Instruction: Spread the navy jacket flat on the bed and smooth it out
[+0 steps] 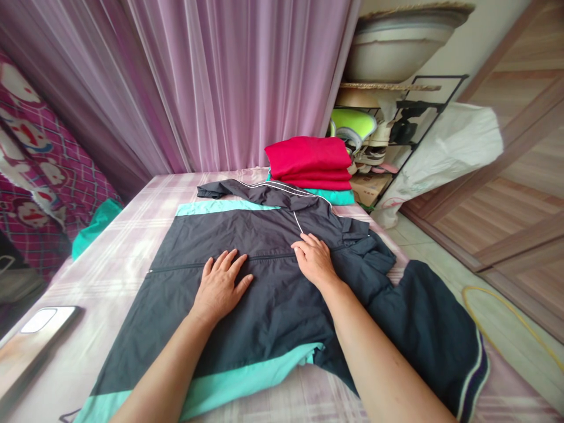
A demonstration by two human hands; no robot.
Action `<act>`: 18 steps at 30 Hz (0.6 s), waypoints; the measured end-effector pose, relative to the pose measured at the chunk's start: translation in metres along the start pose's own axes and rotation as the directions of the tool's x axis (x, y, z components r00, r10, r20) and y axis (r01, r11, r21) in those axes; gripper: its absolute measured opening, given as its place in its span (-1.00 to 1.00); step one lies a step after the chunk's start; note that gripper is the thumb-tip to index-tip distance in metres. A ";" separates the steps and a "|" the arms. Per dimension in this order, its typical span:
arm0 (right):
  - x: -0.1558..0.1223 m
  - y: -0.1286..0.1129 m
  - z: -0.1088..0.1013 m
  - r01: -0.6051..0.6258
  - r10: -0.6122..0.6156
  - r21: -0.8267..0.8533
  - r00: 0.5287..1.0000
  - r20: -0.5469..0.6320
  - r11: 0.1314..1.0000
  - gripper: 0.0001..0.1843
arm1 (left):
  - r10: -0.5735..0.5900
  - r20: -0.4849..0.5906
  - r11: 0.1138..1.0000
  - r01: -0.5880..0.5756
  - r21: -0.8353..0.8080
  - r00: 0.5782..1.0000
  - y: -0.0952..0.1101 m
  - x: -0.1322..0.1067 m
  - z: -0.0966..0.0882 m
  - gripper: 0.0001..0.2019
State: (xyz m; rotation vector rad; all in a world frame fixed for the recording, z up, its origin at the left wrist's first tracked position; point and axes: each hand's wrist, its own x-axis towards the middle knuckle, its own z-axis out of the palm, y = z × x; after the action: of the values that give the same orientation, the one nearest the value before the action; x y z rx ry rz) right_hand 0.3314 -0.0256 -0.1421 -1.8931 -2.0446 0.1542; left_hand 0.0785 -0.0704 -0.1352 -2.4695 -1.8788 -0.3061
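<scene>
A dark zip-up jacket (264, 299) with turquoise side panels lies spread front side up, its closed zipper running left to right. My left hand (222, 285) rests flat on the jacket just below the zipper, fingers spread. Farther right, my right hand (315, 258) lies on the upper chest beside the zipper, its fingers stretched out and slightly curved. The far sleeve, with white piping, is folded back across the far side. Toward the right edge the near sleeve (432, 329) stretches out to a striped cuff. The collar end is partly bunched.
Behind the jacket sits a stack of folded red clothes (308, 161) on a turquoise piece. A phone (35, 346) lies at the left on the checked cloth (106, 282). Purple curtains (238, 82) hang behind. A shoe rack (409, 117) and a white sack (449, 153) stand right.
</scene>
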 end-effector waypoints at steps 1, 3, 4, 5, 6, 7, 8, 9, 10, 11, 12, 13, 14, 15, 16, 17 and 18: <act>0.000 0.001 0.000 0.001 -0.001 0.001 1.000 -0.004 1.000 -0.57 | 0.001 0.000 1.000 -0.001 0.001 1.000 0.000 0.000 0.000 -0.48; 0.001 0.002 0.001 0.000 0.000 -0.001 1.000 -0.014 1.000 -0.57 | 0.000 0.004 1.000 0.000 0.002 1.000 0.000 0.000 0.000 -0.48; 0.001 0.002 0.002 0.001 -0.001 -0.002 1.000 -0.019 1.000 -0.57 | 0.000 0.007 1.000 0.000 0.003 1.000 0.000 0.000 0.000 -0.48; 0.002 0.003 0.002 0.001 -0.001 -0.003 1.000 -0.022 1.000 -0.57 | -0.001 0.010 1.000 0.001 0.004 1.000 -0.001 0.000 0.000 -0.48; 0.002 0.004 0.002 0.002 -0.002 -0.005 1.000 -0.023 1.000 -0.57 | -0.002 0.011 1.000 0.002 0.005 1.000 -0.001 0.000 0.001 -0.47; 0.002 0.004 0.002 0.004 -0.004 -0.005 1.000 -0.022 1.000 -0.57 | -0.001 0.012 1.000 0.001 0.007 1.000 -0.001 0.000 0.001 -0.47; 0.003 0.005 0.002 0.007 -0.007 -0.006 1.000 -0.019 1.000 -0.56 | -0.001 0.011 1.000 0.001 0.008 1.000 -0.001 0.000 0.001 -0.47; 0.003 0.006 0.002 0.009 -0.009 -0.007 1.000 -0.016 1.000 -0.56 | -0.001 0.010 1.000 0.001 0.010 1.000 -0.001 0.000 0.001 -0.47; 0.003 0.006 0.002 0.010 -0.010 -0.008 1.000 -0.013 1.000 -0.55 | 0.000 0.009 1.000 0.000 0.012 1.000 -0.001 0.000 0.001 -0.47; 0.003 0.007 0.002 0.012 -0.012 -0.008 1.000 -0.010 1.000 -0.55 | 0.001 0.011 1.000 -0.001 0.014 1.000 -0.001 0.000 0.002 -0.47; 0.004 0.007 0.002 0.013 -0.013 -0.009 1.000 -0.009 1.000 -0.55 | 0.002 0.014 1.000 -0.002 0.015 1.000 -0.001 0.001 0.002 -0.47; 0.003 0.008 0.002 0.013 -0.013 -0.008 1.000 -0.009 1.000 -0.55 | 0.002 0.016 1.000 -0.003 0.016 1.000 -0.001 0.001 0.002 -0.46; 0.003 0.008 0.002 0.012 -0.012 -0.007 1.000 -0.011 1.000 -0.56 | 0.003 0.019 1.000 -0.004 0.017 1.000 -0.001 0.001 0.001 -0.46; 0.003 0.007 0.001 0.010 -0.010 -0.005 1.000 -0.013 1.000 -0.56 | 0.004 0.021 1.000 -0.005 0.017 1.000 -0.001 0.001 0.001 -0.46; 0.003 0.007 0.001 0.007 -0.007 -0.002 1.000 -0.015 1.000 -0.56 | 0.005 0.022 1.000 -0.005 0.018 1.000 -0.001 0.001 0.001 -0.46; 0.003 0.007 0.001 0.003 -0.003 0.002 1.000 -0.016 1.000 -0.56 | 0.004 0.023 1.000 -0.005 0.019 1.000 -0.001 0.001 0.001 -0.46; 0.003 0.007 0.000 -0.001 0.001 0.006 1.000 -0.015 1.000 -0.56 | 0.004 0.025 1.000 -0.004 0.022 1.000 -0.001 0.001 0.001 -0.46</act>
State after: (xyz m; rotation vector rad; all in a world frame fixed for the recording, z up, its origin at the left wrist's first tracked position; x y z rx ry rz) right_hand 0.3374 -0.0222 -0.1441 -1.8861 -2.0312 0.1453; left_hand 0.0778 -0.0691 -0.1357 -2.4738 -1.8759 -0.2545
